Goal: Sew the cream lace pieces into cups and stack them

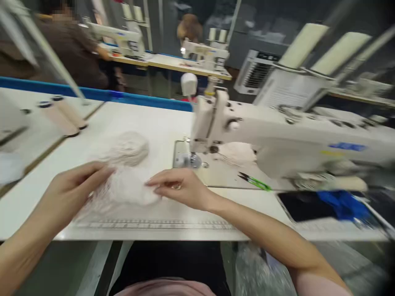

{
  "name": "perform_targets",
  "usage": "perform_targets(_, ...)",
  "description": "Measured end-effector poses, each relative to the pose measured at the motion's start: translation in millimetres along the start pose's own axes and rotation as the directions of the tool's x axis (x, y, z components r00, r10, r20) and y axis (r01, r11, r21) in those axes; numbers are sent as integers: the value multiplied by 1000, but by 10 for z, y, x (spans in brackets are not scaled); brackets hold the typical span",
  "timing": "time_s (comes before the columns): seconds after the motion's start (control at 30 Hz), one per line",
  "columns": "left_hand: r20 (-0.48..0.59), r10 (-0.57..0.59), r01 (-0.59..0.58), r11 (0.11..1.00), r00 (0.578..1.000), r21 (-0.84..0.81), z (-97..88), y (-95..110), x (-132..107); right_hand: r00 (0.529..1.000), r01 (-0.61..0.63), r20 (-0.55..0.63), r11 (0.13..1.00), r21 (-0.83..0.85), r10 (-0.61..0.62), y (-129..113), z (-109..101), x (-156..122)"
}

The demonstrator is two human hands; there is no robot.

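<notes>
A piece of white lacy fabric (pixel 131 187) is stretched between my two hands, low over the front of the sewing table. My left hand (pixel 82 185) pinches its left side, where a netted part hangs down. At its right edge, my right hand (pixel 177 187) grips it between thumb and fingers. Just behind lies a stack of off-white fabric pieces (pixel 131 146), blurred by motion. The sewing machine's (pixel 212 119) needle area and metal plate stand to the right of the stack, beyond my right hand.
Green thread snips (pixel 254 181) and pale fabric pieces (pixel 236 153) lie under the machine arm. A dark phone (pixel 304 206) and blue cloth (pixel 345 204) are at the right. Two thread cones (pixel 63 117) lie at the left. A ruler strip (pixel 154 224) runs along the front edge. Another person (pixel 69 49) sits behind.
</notes>
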State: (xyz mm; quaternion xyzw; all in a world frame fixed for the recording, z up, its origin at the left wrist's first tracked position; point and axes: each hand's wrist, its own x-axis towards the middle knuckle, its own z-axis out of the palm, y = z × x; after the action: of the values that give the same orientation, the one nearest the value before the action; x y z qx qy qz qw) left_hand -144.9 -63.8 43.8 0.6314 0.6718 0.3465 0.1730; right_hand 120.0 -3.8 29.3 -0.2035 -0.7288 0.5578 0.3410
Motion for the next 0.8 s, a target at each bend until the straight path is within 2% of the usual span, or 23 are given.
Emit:
perform_targets(0.03,-8,-48,48,999,999,-22,-61,16,113,999,3,-37,1000,5,-3,6,68,103)
perform_targets(0.07,-39,-41,40,999,998,-30,-117,22,267,997,13,-76,1000,13,-12,13,127,216)
perform_targets(0.1,-44,1,-1,1000,999,-17,-166,17,449,993,20,-117,1000,19,-18,25,175,341)
perform_targets(0.13,-3,44,-44,999,999,14,-205,0,649,987,23,-159,1000,17,-20,45,207,475)
perform_targets(0.2,25,63,-63,998,998,31,-238,-70,1057,967,-16,-255,1000,-2,15,116,226,753)
perform_targets(0.27,123,79,-86,995,989,51,-202,-180,1421,937,-137,-325,991,-6,128,218,197,1001)
perform_targets(0.37,224,83,-99,993,971,64,-60,-378,1787,922,-219,-327,976,5,209,366,129,1233)
perform_targets(0.5,252,112,-139,986,961,88,124,-583,1920,913,-288,-288,957,44,288,443,83,1302)
perform_targets(0.63,182,114,-145,975,977,167,188,-668,1842,902,-336,-263,939,71,343,437,67,1295)
perform_targets(0.8,78,74,-95,940,994,328,163,-683,1680,890,-373,-248,924,84,382,479,34,1308)
